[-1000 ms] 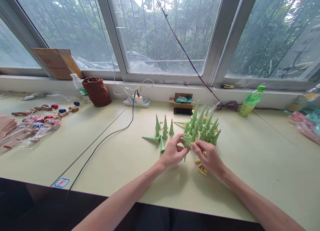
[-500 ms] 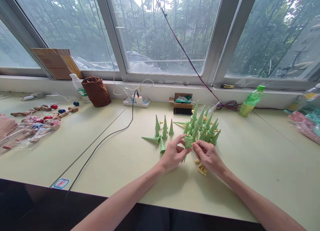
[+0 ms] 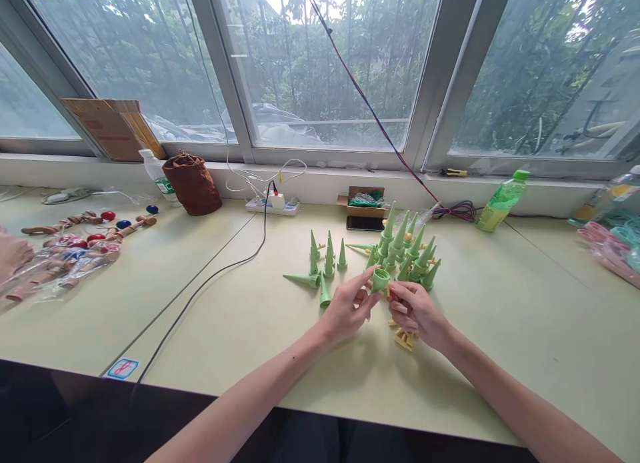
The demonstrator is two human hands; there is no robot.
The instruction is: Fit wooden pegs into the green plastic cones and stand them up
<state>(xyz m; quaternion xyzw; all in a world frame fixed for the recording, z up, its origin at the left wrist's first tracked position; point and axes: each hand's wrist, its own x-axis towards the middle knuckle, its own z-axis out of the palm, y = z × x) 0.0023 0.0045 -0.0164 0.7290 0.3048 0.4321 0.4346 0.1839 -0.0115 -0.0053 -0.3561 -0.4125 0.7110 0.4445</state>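
Note:
A hollow green plastic cone (image 3: 381,280) is gripped by my left hand (image 3: 350,304), its round open end tilted up towards me. My right hand (image 3: 416,311) pinches a small yellow piece (image 3: 388,291) against the cone's side; the fingers hide most of it. Several more yellow pieces (image 3: 404,339) lie on the table just below my right hand. Behind both hands stands a dense cluster of green cones (image 3: 400,243), some with yellow pieces on them. Left of my left hand is a looser group of green cones (image 3: 329,259), a few lying on their sides.
A phone (image 3: 365,223) and a small cardboard box (image 3: 367,197) sit behind the cones. A black cable (image 3: 220,268) crosses the table from a power strip (image 3: 273,205). Far left, another person's hand (image 3: 14,253) is near bagged wooden toys (image 3: 75,256). A green bottle (image 3: 503,201) stands right.
The cone in my left hand has tipped so its open end faces me more. My right hand has shifted slightly right, still at the cone's side.

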